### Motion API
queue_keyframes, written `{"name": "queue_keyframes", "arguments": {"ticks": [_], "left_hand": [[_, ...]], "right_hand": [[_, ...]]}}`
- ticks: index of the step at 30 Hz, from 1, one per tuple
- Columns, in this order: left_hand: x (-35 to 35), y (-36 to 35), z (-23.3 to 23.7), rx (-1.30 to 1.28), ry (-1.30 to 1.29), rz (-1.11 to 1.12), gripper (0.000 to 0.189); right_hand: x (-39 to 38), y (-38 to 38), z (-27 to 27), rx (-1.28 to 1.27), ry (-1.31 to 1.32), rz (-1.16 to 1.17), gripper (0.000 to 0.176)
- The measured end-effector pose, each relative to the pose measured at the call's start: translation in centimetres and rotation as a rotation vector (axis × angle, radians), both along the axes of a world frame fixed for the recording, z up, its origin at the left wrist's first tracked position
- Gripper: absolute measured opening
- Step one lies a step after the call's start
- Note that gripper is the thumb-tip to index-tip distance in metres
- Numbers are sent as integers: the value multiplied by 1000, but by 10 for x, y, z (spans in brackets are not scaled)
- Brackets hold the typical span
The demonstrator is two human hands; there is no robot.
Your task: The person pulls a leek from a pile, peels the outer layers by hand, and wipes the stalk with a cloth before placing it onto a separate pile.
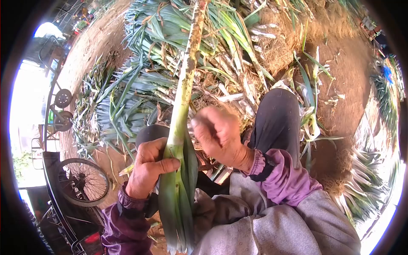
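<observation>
A long leek [180, 108] runs up the middle of the view, its green leaves pointing down toward my lap and its soil-stained white shaft pointing away. My left hand [151, 168] is wrapped round it where the leaves begin, thumb across the front. Just right of the shaft, my right hand [219, 136] is raised with its fingers curled in and slightly blurred. Whether those fingers hold anything is hidden. Beyond my knees lies a large heap of leeks [159, 29], with roots and peeled leaves scattered around.
Brown earth [335, 97] lies to the right, with more leeks [369, 182] at the far right. A spoked wheel [83, 182] and a cart-like frame stand at the left. My dark-clad knee [276, 114] rises beside the right hand. Root trimmings [276, 46] are piled at the top.
</observation>
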State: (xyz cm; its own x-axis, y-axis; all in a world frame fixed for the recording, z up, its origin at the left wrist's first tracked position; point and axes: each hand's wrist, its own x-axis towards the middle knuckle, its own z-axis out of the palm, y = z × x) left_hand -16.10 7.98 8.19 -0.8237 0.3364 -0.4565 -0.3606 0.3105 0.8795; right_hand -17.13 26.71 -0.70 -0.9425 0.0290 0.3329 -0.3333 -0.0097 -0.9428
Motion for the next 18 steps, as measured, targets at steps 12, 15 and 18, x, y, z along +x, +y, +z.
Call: {"name": "queue_keyframes", "arguments": {"ticks": [12,15,18], "left_hand": [[16,24,10,-318,151,-65,19],[26,26,-2,-424,367,-126,19],[32,33,-5,-503,525,-160,25]], "right_hand": [[-23,14,9,287,59,-106,17],[-23,11,7,318,45,-150,18],[-18,13,12,202,11,-138,18]]}}
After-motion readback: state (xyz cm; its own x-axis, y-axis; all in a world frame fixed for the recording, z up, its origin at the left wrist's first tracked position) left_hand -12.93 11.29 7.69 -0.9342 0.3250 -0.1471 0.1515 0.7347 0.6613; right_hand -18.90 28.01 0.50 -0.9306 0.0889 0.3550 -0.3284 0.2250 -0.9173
